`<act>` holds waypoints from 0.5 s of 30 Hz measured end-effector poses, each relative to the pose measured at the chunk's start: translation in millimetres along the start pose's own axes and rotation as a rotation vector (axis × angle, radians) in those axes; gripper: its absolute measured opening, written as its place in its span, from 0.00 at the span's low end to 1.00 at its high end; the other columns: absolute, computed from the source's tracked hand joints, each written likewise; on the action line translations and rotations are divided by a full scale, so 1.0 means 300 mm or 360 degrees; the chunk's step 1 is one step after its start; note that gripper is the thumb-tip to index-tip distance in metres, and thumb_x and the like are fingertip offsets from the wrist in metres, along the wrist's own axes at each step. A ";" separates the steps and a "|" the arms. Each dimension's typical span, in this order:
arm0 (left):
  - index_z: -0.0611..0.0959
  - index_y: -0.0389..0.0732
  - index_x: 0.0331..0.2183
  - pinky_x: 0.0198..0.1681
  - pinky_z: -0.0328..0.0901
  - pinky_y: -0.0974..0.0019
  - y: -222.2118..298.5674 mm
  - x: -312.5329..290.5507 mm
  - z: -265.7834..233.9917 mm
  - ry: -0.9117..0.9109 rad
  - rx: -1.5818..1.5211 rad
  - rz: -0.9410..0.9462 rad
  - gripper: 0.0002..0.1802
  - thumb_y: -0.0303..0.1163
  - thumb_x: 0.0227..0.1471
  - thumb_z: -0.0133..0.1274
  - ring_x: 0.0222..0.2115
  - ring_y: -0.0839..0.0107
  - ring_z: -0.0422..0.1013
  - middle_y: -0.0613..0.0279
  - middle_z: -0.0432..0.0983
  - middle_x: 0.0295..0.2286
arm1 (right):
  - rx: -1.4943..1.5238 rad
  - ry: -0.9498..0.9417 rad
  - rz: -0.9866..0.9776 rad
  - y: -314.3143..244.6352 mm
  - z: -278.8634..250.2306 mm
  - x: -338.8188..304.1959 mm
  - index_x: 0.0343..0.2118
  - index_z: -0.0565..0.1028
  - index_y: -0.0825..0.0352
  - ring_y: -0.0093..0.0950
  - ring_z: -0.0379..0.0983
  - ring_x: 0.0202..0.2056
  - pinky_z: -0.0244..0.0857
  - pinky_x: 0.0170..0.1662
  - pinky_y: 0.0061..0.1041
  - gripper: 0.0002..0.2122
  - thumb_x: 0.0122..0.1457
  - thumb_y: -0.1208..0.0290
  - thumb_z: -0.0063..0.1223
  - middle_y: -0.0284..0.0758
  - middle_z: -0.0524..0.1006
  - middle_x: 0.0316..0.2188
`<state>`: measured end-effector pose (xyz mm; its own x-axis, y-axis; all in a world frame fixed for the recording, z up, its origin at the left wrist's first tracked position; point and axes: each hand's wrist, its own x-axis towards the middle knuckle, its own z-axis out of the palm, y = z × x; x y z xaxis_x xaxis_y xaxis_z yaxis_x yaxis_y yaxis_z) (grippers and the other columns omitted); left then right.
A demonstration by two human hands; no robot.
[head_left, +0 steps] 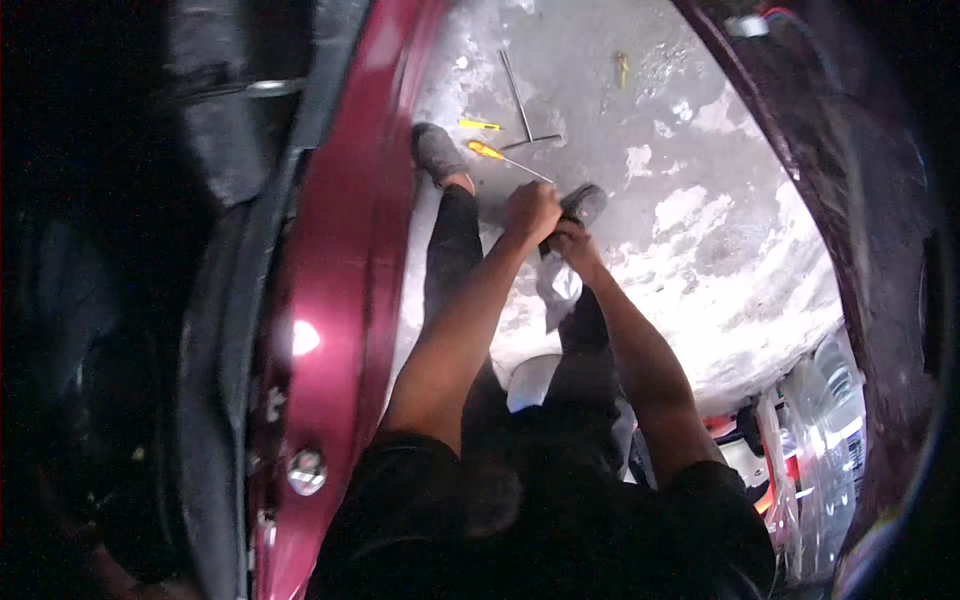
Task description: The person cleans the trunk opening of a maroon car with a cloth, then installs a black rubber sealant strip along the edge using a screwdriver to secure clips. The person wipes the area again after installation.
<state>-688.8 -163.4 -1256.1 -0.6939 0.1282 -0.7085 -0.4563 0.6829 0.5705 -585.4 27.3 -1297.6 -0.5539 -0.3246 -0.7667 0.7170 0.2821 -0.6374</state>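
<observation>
My left hand (532, 210) and my right hand (568, 240) are close together above the concrete floor, both closed on a pale grey cloth (558, 288) that hangs down between them. I am looking straight down past my dark trousers at my two grey shoes (438, 150) (585, 200). Just beyond my left hand a yellow-handled screwdriver (500, 155) lies on the floor.
A dark red car body panel (345, 260) with a black seal runs down the left. A metal T-handle wrench (520, 100) and a second small yellow tool (478, 125) lie on the stained concrete (700, 200). Another dark red panel (850, 200) curves along the right, with a clear lamp unit (825, 430) below.
</observation>
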 end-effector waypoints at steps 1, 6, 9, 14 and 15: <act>0.86 0.37 0.33 0.44 0.71 0.48 -0.119 0.014 0.150 0.0045 -0.0030 -0.0171 0.17 0.42 0.54 0.53 0.38 0.45 0.78 0.41 0.81 0.34 | 0.0054 0.0037 0.0014 0.014 -0.019 0.055 0.49 0.75 0.74 0.27 0.75 0.43 0.69 0.48 0.28 0.18 0.66 0.62 0.52 0.39 0.79 0.42; 0.85 0.35 0.34 0.46 0.70 0.47 -0.631 0.137 0.556 0.0236 -0.0205 -0.0628 0.21 0.45 0.56 0.53 0.41 0.41 0.77 0.43 0.81 0.36 | 0.0150 0.0327 0.0309 0.217 -0.072 0.238 0.44 0.79 0.74 0.25 0.75 0.43 0.67 0.47 0.24 0.16 0.63 0.64 0.55 0.36 0.80 0.40; 0.83 0.32 0.31 0.36 0.74 0.48 -0.723 0.337 0.495 0.0577 -0.0250 -0.0954 0.23 0.47 0.55 0.58 0.34 0.45 0.80 0.44 0.82 0.30 | 0.0297 0.0441 0.0337 0.162 -0.009 0.251 0.45 0.79 0.73 0.21 0.75 0.36 0.68 0.40 0.21 0.14 0.62 0.68 0.54 0.32 0.80 0.35; 0.79 0.33 0.27 0.11 0.65 0.58 -0.884 0.696 0.510 0.0501 -0.1371 -0.1368 0.22 0.46 0.56 0.60 0.10 0.65 0.71 0.54 0.76 0.17 | 0.0437 0.0154 0.0195 0.167 -0.070 0.294 0.50 0.75 0.71 0.20 0.73 0.36 0.67 0.38 0.21 0.27 0.60 0.49 0.50 0.32 0.78 0.35; 0.79 0.33 0.28 0.11 0.64 0.59 -0.897 0.740 0.510 0.0512 -0.1377 -0.1359 0.22 0.46 0.56 0.60 0.10 0.65 0.70 0.55 0.75 0.17 | 0.0442 0.0132 0.0173 0.160 -0.077 0.317 0.50 0.75 0.71 0.19 0.72 0.36 0.66 0.39 0.21 0.27 0.59 0.49 0.49 0.31 0.77 0.35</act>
<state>-634.7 -208.7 -1630.5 -0.0465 -0.3853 -0.9216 -0.9566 -0.2485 0.1522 -613.4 31.0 -1402.8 -0.4920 -0.2277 -0.8403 0.8559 0.0500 -0.5147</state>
